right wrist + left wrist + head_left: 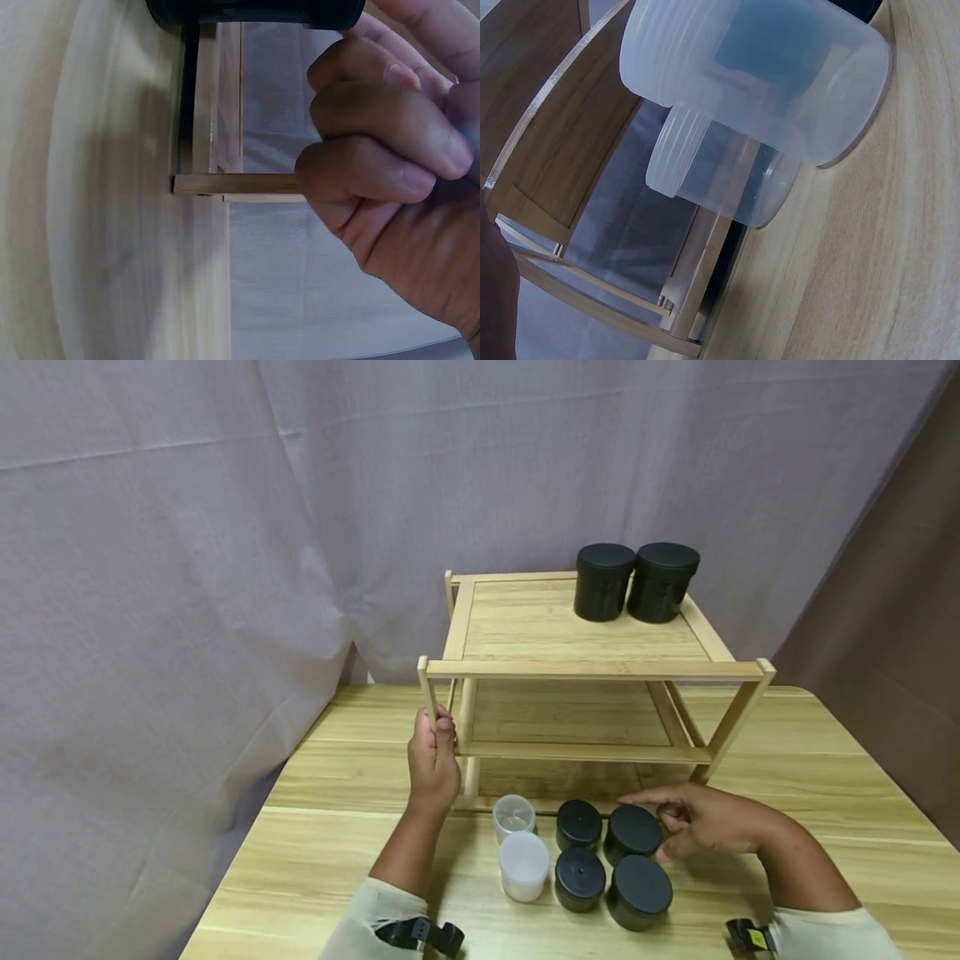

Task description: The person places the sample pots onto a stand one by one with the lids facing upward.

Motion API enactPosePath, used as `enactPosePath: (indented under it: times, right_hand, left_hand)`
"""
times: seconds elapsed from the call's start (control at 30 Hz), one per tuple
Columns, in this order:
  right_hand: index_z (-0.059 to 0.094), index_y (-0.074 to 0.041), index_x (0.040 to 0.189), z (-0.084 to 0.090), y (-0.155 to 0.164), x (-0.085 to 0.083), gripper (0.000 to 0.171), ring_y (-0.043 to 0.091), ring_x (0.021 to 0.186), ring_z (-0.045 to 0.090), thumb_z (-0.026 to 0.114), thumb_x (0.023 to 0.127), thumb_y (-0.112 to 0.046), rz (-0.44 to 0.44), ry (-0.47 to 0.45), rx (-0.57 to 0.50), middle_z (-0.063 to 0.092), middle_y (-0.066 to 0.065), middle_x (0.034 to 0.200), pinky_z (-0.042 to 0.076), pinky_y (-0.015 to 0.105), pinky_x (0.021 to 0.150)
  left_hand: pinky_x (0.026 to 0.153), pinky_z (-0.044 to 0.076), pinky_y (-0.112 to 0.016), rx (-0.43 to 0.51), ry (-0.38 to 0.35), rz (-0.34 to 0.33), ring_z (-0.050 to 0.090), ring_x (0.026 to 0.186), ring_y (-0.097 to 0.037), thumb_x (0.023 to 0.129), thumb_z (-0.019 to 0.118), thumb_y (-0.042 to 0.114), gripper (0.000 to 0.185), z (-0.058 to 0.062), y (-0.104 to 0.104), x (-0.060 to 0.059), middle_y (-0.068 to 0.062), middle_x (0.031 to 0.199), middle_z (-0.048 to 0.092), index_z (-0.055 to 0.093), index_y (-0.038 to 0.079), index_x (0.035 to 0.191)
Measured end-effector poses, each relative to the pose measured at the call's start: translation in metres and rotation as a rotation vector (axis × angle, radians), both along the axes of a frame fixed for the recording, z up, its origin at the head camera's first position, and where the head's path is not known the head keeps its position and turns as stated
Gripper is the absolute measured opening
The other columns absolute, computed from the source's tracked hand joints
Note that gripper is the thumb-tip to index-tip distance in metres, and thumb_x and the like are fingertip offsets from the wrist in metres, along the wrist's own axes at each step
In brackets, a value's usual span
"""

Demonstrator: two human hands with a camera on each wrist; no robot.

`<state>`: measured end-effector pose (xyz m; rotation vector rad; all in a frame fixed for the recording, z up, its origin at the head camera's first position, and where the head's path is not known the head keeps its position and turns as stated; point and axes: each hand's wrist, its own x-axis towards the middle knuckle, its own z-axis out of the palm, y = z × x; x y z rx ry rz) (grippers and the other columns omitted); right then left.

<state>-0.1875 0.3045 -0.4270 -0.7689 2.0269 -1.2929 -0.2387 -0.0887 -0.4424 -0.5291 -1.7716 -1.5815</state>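
My left hand (435, 768) grips the left front post of a three-tier wooden shelf rack (592, 670). Close to a black lidded jar (634, 831), the rear one of the right-hand pair, is my right hand (712, 818). Its index finger reaches behind the lid and its thumb lies at the jar's near right side; the other fingers curl in. That jar stands on the table. In front of it sits a matching black jar (641, 893). To the left are two smaller black jars, one behind (579, 824) and one nearer (580, 879). Two translucent plastic jars (757, 75) stand beyond those.
Two tall black jars, one left (602, 583) and one right (663, 583), stand on the rack's top tier at the right rear. Rails edge the tiers. A grey cloth (187, 543) hangs behind the wooden table (300, 843).
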Motion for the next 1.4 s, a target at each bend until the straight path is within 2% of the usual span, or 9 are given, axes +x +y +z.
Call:
enactPosePath:
  times: [0.13, 0.47, 0.67, 0.77, 1.07, 1.3, 1.4]
  right_hand:
    - [0.033, 0.020, 0.159, -0.003, 0.001, -0.002, 0.081, 0.016, 0.061, 0.029, 0.079, 0.094, 0.004, 0.012, -0.029, -0.036, 0.019, 0.020, 0.073, 0.036, 0.026, 0.059]
    - [0.040, 0.023, 0.154, -0.004, 0.002, -0.002, 0.079, 0.017, 0.062, 0.031, 0.082, 0.090, 0.005, 0.001, -0.019, -0.057, 0.022, 0.018, 0.073, 0.035, 0.026, 0.058]
    - [0.049, 0.016, 0.151, -0.001, 0.001, 0.000, 0.073, 0.007, 0.063, 0.036, 0.085, 0.090, -0.001, -0.032, 0.052, -0.005, 0.034, -0.002, 0.073, 0.036, 0.024, 0.056]
    - [0.053, 0.011, 0.151, 0.002, 0.000, 0.002, 0.070, 0.004, 0.064, 0.039, 0.085, 0.091, -0.005, -0.060, 0.080, 0.037, 0.041, -0.008, 0.075, 0.037, 0.024, 0.056]
    - [0.059, 0.005, 0.148, 0.008, -0.004, 0.005, 0.062, -0.002, 0.065, 0.046, 0.083, 0.093, -0.009, -0.090, 0.146, 0.081, 0.052, -0.010, 0.076, 0.042, 0.022, 0.055]
    - [0.061, 0.004, 0.145, 0.013, -0.004, 0.008, 0.057, 0.000, 0.067, 0.047, 0.082, 0.094, -0.008, -0.080, 0.166, 0.067, 0.059, -0.008, 0.083, 0.042, 0.024, 0.055]
    - [0.061, 0.003, 0.146, 0.016, -0.004, 0.010, 0.059, 0.001, 0.068, 0.047, 0.084, 0.093, -0.009, -0.103, 0.176, 0.089, 0.058, -0.007, 0.084, 0.042, 0.025, 0.056]
  left_hand:
    - [0.059, 0.041, -0.022, -0.005, -0.002, 0.008, 0.044, 0.068, -0.005, 0.116, 0.041, 0.040, 0.053, 0.000, 0.000, 0.000, -0.018, 0.072, 0.049, 0.054, -0.010, 0.107]
    - [0.060, 0.041, -0.022, -0.001, -0.002, 0.009, 0.044, 0.069, -0.005, 0.116, 0.041, 0.040, 0.053, 0.000, 0.000, 0.000, -0.018, 0.073, 0.049, 0.054, -0.010, 0.107]
    - [0.059, 0.041, -0.022, 0.002, 0.001, 0.005, 0.044, 0.068, -0.007, 0.116, 0.041, 0.040, 0.056, -0.001, 0.000, -0.001, -0.020, 0.073, 0.049, 0.053, -0.013, 0.108]
    - [0.060, 0.041, -0.021, 0.006, -0.002, 0.003, 0.045, 0.068, -0.007, 0.115, 0.040, 0.042, 0.058, -0.002, 0.000, -0.001, -0.020, 0.073, 0.049, 0.053, -0.014, 0.107]
    - [0.061, 0.042, -0.021, 0.013, -0.011, 0.003, 0.046, 0.069, -0.007, 0.116, 0.041, 0.040, 0.054, 0.000, 0.000, 0.000, -0.020, 0.075, 0.051, 0.053, -0.012, 0.108]
    - [0.059, 0.040, -0.021, 0.014, -0.002, -0.006, 0.043, 0.068, -0.004, 0.116, 0.043, 0.035, 0.050, -0.001, 0.000, 0.000, -0.019, 0.072, 0.048, 0.053, -0.013, 0.108]
    - [0.059, 0.039, -0.021, 0.018, -0.001, -0.012, 0.043, 0.068, -0.003, 0.116, 0.043, 0.032, 0.047, -0.001, 0.001, 0.000, -0.019, 0.072, 0.048, 0.053, -0.013, 0.108]
